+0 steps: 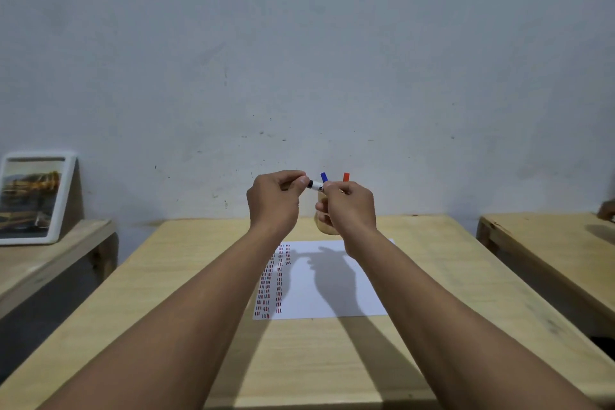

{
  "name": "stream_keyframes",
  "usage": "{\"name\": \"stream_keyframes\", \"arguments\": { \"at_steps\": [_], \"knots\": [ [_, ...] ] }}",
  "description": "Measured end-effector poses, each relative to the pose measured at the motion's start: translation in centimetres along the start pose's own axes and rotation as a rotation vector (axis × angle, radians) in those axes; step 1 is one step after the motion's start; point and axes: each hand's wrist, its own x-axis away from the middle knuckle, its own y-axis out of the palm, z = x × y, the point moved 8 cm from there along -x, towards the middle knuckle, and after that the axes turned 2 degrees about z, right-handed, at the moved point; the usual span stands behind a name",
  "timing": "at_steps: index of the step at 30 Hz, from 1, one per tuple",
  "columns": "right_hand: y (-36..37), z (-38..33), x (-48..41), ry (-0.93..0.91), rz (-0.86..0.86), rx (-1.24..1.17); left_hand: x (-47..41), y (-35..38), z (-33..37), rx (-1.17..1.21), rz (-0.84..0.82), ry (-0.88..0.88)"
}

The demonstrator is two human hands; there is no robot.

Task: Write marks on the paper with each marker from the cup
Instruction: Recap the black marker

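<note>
A white marker (315,185) with a black band is held level in the air between both hands, above the far end of the table. My left hand (274,198) pinches its left end, which is hidden in the fingers. My right hand (349,210) grips its right end. Behind my right hand stands a pale cup (324,223), mostly hidden, with a blue marker (324,177) and a red marker (346,177) sticking up from it. A white paper (332,289) lies on the wooden table (186,276); columns of short red and dark marks fill its left side.
A framed picture (33,198) leans on the wall on a lower wooden table at the left. Another wooden table (549,243) stands at the right, with part of another person's hand (607,210) at its far edge. A grey wall closes the back.
</note>
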Motion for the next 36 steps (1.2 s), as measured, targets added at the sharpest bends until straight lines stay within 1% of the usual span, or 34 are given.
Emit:
{"name": "stream_keyframes", "arguments": {
  "at_steps": [2,5,8,11,14,17,21,24,27,31,36],
  "knots": [
    [-0.4,-0.6,0.0,-0.036,-0.039,0.143,-0.5,0.3,0.7,-0.031,-0.002,0.038],
    [-1.3,-1.8,-0.7,-0.145,-0.068,0.372,-1.4,1.1,1.8,-0.067,-0.019,0.073],
    [-2.3,-2.7,-2.2,-0.246,-0.05,0.502,-2.0,2.2,2.1,-0.061,-0.02,0.07],
    [-2.9,-3.6,-4.1,-0.306,-0.049,0.517,-2.3,3.5,0.7,-0.075,-0.019,0.016],
    [-3.2,-3.8,-6.3,-0.296,-0.047,0.495,-2.6,5.1,-2.1,-0.13,-0.044,-0.04],
    [-3.0,-3.5,-8.9,-0.292,-0.036,0.483,-3.0,7.5,-5.2,-0.166,-0.123,-0.071],
    [-2.4,-3.6,-11.8,-0.348,-0.01,0.479,-4.0,11.1,-9.2,-0.252,-0.241,-0.116],
    [-1.8,-3.6,-13.3,-0.382,-0.007,0.486,-4.9,13.0,-11.5,-0.266,-0.29,-0.178],
    [-1.0,-2.4,-14.7,-0.357,-0.021,0.52,-5.7,14.2,-12.6,-0.254,-0.3,-0.17],
    [-0.1,0.5,-16.0,-0.287,-0.069,0.652,-6.0,15.0,-12.9,-0.189,-0.264,-0.141],
    [0.2,3.1,-16.2,-0.247,-0.111,0.778,-6.4,15.4,-13.5,-0.199,-0.239,-0.123]
  ]
}}
